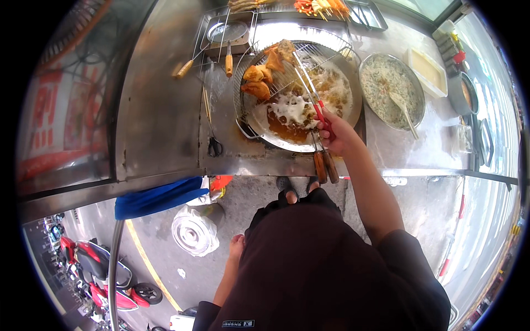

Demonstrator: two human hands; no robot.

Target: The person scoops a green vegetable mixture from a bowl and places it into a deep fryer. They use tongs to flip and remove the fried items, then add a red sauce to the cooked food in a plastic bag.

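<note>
My right hand (335, 134) is closed round the red grips of metal tongs (309, 83). Their far tips meet a browned fried piece (286, 51) at the top of a wire draining rack (248, 113). Several golden fried pieces (256, 83) lie on the rack's left part. Below it, a wide round pan (301, 148) holds brown, foaming oil. Two wooden-handled tools (326, 167) lean over the pan's near edge, just below my right hand. My left hand (237, 244) hangs low at my left side, away from the counter; its fingers are mostly hidden.
Right of the pan stands a bowl of pale batter (386, 83) with a ladle (406, 113), beside a white tub (428, 73). Scissors (215, 147) and wooden-handled strainers (228, 66) lie left. Skewers (323, 7) sit at the back. A blue cloth (157, 199) hangs off the front edge.
</note>
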